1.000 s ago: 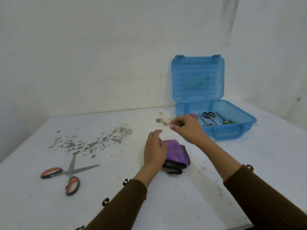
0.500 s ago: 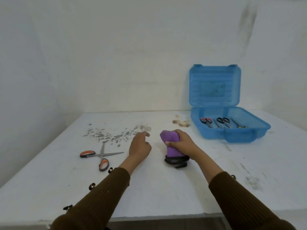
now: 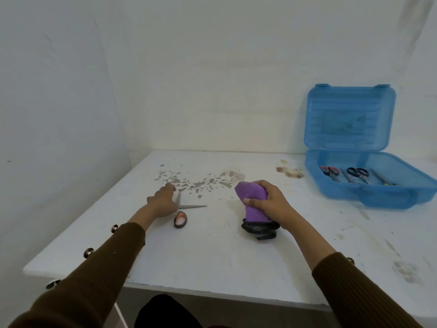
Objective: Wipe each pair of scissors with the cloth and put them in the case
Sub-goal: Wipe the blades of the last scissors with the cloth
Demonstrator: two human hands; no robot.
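On the white bench | your left hand covers the orange-handled scissors; whether its grip has closed, I cannot tell | your right hand clutches the purple cloth | step: pick-up before wiping | next: lift, wipe the blades, carry to the open blue case, well apart on your right.

Orange-handled scissors lie splayed, purple cloth bunched upright, blue case open.

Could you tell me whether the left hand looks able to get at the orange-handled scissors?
Probably yes: the left hand is right at the orange-handled scissors, lying open on the table, nothing between them.
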